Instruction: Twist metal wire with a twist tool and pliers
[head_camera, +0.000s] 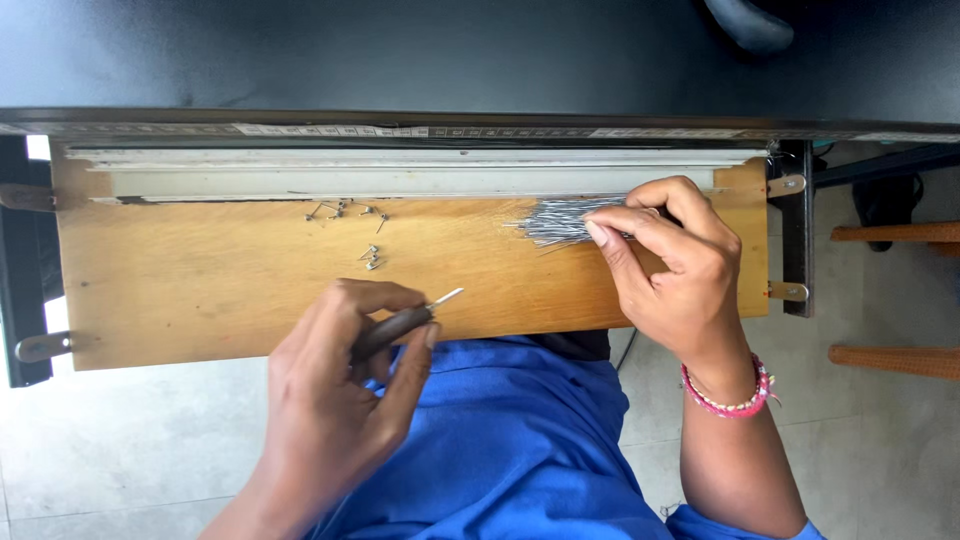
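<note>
The left hand (340, 370) grips a tool (400, 322) at 6 o'clock; the right hand (670, 260) pinches the wire bundle (560, 220) at 2. A few bent pieces (350, 225) lie finished on the board (200, 280); most wires remain.

The wooden board (200, 270) is pale brown with visible grain and a matt, slightly worn face. Along its far edge lies a grey strip (400, 180), smooth and dull, seemingly metal. The bundle of thin wires (565, 220) gleams silvery, as do the small metal pins (372, 257). The tool (400, 325) has a dark, smooth handle and a bright metal tip. The blue garment (510, 440) is matt cloth; the beaded bracelet (735, 395) looks glossy.
</note>
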